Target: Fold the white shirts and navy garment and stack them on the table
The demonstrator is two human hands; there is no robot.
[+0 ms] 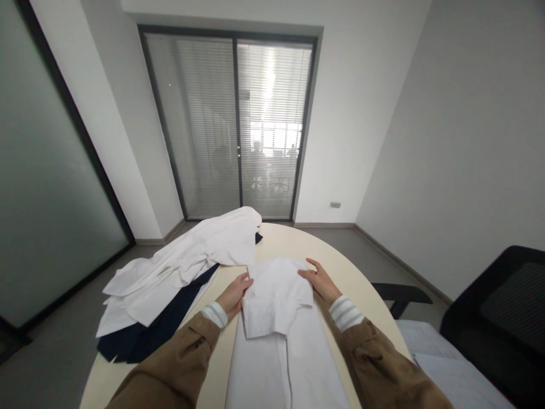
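A white shirt lies lengthwise in front of me, its sides folded in and a short sleeve-like flap laid across its upper part. At its left edge, my left hand is closed, with thumb and fingers pinching the cloth. My right hand grips the opposite edge near the top, thumb on the cloth and index finger raised a little away; its other fingers are partly hidden. The lower end of the shirt runs out of view at the bottom.
Left on the round cream table lies a heap of white clothes over dark navy cloth. A black office chair stands at right, pale cloth on its seat. Glass doors with blinds are beyond.
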